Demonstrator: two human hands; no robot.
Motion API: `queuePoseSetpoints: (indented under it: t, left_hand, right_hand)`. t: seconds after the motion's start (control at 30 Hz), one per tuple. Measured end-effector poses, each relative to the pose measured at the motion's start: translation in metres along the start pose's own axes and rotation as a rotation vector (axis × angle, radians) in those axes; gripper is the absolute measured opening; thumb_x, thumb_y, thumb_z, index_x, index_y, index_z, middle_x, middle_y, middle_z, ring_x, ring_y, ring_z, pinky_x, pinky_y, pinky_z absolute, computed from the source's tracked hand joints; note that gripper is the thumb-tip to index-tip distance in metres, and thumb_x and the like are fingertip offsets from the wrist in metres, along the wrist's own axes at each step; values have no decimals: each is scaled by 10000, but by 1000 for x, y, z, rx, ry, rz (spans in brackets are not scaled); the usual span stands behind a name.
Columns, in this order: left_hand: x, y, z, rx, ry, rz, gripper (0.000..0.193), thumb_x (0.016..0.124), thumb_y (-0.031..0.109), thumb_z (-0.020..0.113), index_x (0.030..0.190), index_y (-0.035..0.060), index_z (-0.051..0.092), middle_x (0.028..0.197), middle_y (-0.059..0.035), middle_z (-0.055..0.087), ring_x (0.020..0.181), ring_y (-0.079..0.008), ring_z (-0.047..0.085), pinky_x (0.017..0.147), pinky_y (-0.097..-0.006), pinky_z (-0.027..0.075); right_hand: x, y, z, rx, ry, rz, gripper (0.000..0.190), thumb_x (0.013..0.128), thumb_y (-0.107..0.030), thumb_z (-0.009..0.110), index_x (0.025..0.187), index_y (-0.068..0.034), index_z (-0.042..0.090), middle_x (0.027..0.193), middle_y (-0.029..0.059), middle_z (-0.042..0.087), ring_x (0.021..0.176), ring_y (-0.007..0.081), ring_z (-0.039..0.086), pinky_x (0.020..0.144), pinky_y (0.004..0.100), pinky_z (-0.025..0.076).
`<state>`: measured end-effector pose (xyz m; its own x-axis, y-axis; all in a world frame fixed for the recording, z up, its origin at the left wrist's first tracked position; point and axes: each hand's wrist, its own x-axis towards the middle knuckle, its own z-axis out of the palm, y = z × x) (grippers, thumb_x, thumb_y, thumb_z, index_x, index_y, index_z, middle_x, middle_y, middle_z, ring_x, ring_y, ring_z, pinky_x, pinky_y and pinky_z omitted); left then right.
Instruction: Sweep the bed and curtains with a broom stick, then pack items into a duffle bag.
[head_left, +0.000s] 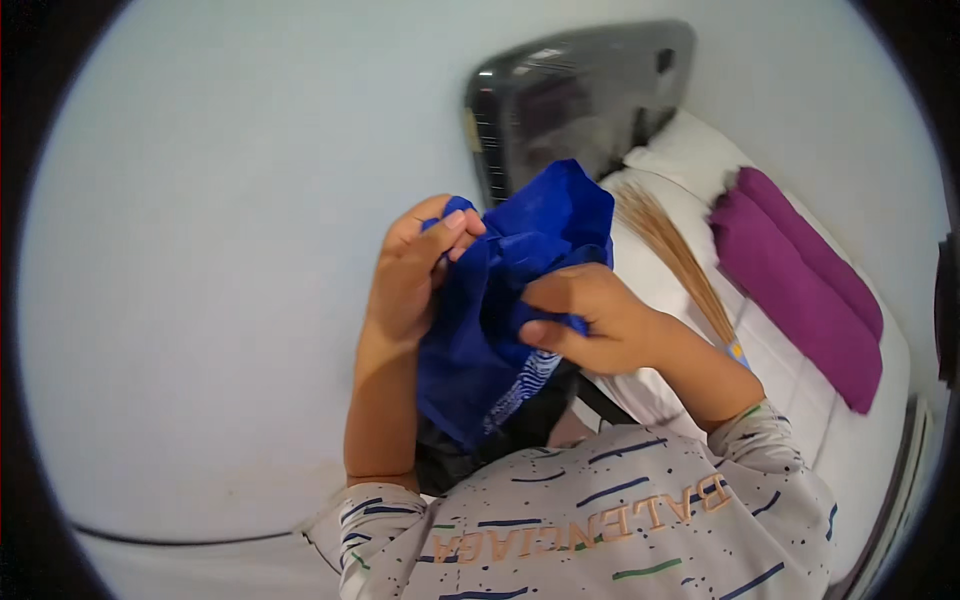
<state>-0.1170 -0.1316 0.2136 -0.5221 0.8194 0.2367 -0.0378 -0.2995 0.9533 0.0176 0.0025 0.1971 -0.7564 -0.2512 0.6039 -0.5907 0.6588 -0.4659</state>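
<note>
A blue fabric bag hangs in front of my chest, crumpled, with a pale printed band carrying writing near its lower edge. My left hand pinches the bag's upper left part between thumb and fingers, and a bit of blue cloth pokes out above the fingers. On the other side, my right hand grips the bag's edge, its fingertips partly hidden in the folds. Between the hands the cloth gapes into a dark fold. Below the bag, a black item shows against my shirt; what it is I cannot tell.
A large dark glossy panel, blurred, stands against the pale wall. To the right is a white-covered bed bearing a stick broom and two purple pillows. A black cable runs along the lower left.
</note>
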Motion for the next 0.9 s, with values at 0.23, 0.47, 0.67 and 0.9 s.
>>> queuePoseSetpoints:
  t: [0.23,0.47,0.67,0.9]
  left_hand:
    - [10,-19,121,443,-478,-71,168,798,108,507,886,-22,568,730,-14,532,663,-72,475,600,-190,374]
    - [38,-97,245,-4,-858,-260,214,845,109,449,971,-37,541,845,-47,577,771,-72,510,689,-200,407]
    - [70,-119,352,-101,-1084,-252,340,850,316,489,897,-15,550,772,-26,559,722,-90,497,662,-215,393]
    - [78,-183,430,351,-1281,-48,142,818,173,550,810,32,561,744,11,542,727,-72,492,667,-211,390]
  right_hand:
    - [-96,-32,-54,-279,-42,-75,159,712,-147,623,682,-56,496,585,79,467,513,257,489,443,355,377]
    - [-204,-40,-149,-493,126,-20,210,658,-197,670,653,-95,487,586,20,443,568,212,487,457,311,380]
    - [-286,-41,-204,-645,423,176,196,632,-210,692,685,-89,547,651,31,526,579,226,449,508,315,370]
    - [-374,-56,-253,-326,346,585,159,657,-110,647,764,-49,546,715,25,533,669,174,478,627,285,392]
